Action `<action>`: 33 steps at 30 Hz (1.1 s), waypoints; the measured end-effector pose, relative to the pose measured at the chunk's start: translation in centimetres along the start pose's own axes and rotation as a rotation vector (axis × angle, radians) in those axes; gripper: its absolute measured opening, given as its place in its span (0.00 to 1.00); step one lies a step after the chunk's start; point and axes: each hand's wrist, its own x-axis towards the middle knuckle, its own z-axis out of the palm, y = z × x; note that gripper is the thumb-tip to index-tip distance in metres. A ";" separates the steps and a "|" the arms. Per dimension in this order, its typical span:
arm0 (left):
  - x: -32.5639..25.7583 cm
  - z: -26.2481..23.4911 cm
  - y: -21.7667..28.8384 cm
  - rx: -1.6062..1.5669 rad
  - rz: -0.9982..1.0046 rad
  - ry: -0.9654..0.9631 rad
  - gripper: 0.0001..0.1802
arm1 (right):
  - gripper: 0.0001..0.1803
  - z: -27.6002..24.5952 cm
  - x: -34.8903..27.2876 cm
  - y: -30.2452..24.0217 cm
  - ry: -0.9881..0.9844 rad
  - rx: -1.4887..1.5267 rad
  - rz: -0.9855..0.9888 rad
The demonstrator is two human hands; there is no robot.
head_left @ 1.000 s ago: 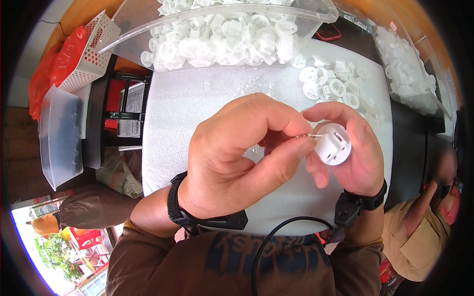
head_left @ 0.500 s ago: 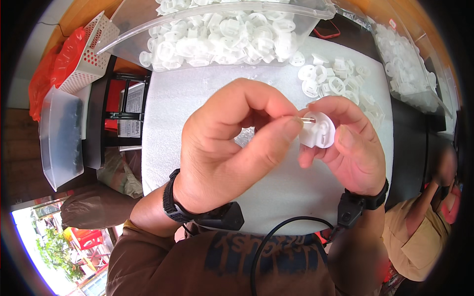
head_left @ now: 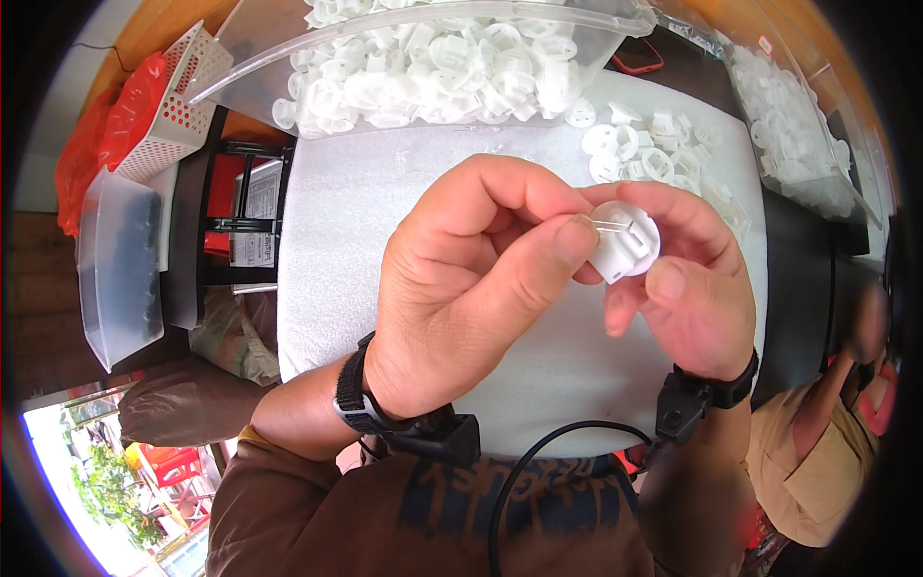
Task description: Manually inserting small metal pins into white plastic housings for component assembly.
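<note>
My right hand (head_left: 697, 279) holds a small round white plastic part (head_left: 630, 252) between its thumb and fingers. The part has a flat disc on one side and a raised block on the other. Two thin metal legs (head_left: 612, 227) run from my left fingertips to this block. My left hand (head_left: 481, 279) is closed in a pinch, thumb against index finger, at the outer end of the legs. Those fingertips hide whatever the legs join. Both hands are held above a white foam-like work surface (head_left: 336, 240).
A clear bin (head_left: 279, 58) heaped with white plastic parts stands at the far side. Loose white parts (head_left: 659, 163) lie beyond my right hand. Another clear bin (head_left: 798, 144) is at the right, and a translucent tub (head_left: 120, 274) at the left. A person (head_left: 817, 442) sits at the lower right.
My left hand has shifted right, closer to the white part. The part has turned in my right hand, so its raised block and the metal legs show more plainly.
</note>
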 end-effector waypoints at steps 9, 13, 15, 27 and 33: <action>-0.1 -0.1 0.9 -0.085 -0.108 0.050 0.09 | 0.26 -0.2 0.1 -0.5 -0.043 0.035 0.038; 0.1 -0.3 1.2 -0.048 -0.093 0.039 0.08 | 0.29 -0.4 0.0 -0.3 -0.074 0.018 0.037; 0.1 0.0 1.5 -0.040 -0.099 0.047 0.07 | 0.29 -0.4 0.0 -0.3 -0.076 0.017 0.029; -0.1 -0.3 1.5 0.016 -0.166 -0.029 0.04 | 0.27 -0.4 0.0 -0.3 -0.066 -0.006 0.011; 0.0 -0.4 1.4 0.016 -0.165 -0.013 0.05 | 0.27 -0.4 0.1 -0.2 -0.078 -0.014 -0.006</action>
